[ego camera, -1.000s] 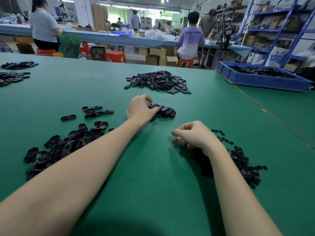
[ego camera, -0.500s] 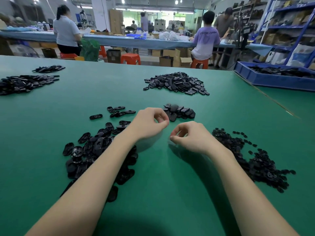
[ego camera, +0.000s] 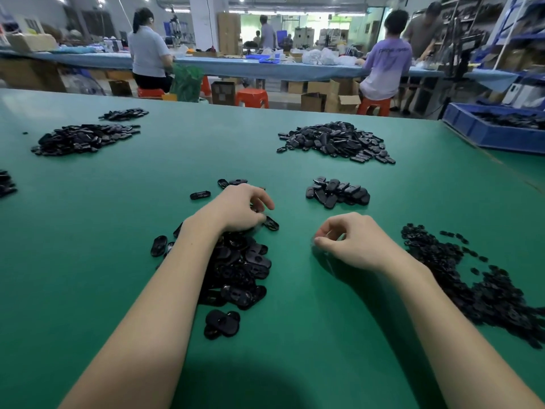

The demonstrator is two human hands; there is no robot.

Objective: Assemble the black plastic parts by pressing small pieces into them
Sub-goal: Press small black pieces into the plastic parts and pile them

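**Hands at the parts piles, green tabletop**

Left hand [ego camera: 239, 211] rests on the far end of the near pile of oval black parts [ego camera: 236, 270], fingers curled down among the pieces; one oval part [ego camera: 270, 224] lies at its fingertips, but whether the fingers actually grip anything I cannot tell. Right hand [ego camera: 351, 243] hovers low over bare green tabletop [ego camera: 88, 231], fingers curled in, thumb and forefinger tips pressed together; anything pinched there is too small and blurred to make out.

Just right of the right forearm: a spread heap of small black pieces [ego camera: 477, 284], running toward the near edge. Beyond the hands, a compact cluster of oval parts [ego camera: 337, 192]. Farther back, a larger mound [ego camera: 336, 141]. A single stray oval part [ego camera: 200, 195] lies left of the left hand.

Far left, another big pile [ego camera: 82, 138] with a smaller one [ego camera: 124, 114] behind it. Blue tray [ego camera: 483, 132] at the right edge, holding dark parts. Across the aisle, people sit on orange stools [ego camera: 252, 97] at a long blue bench.
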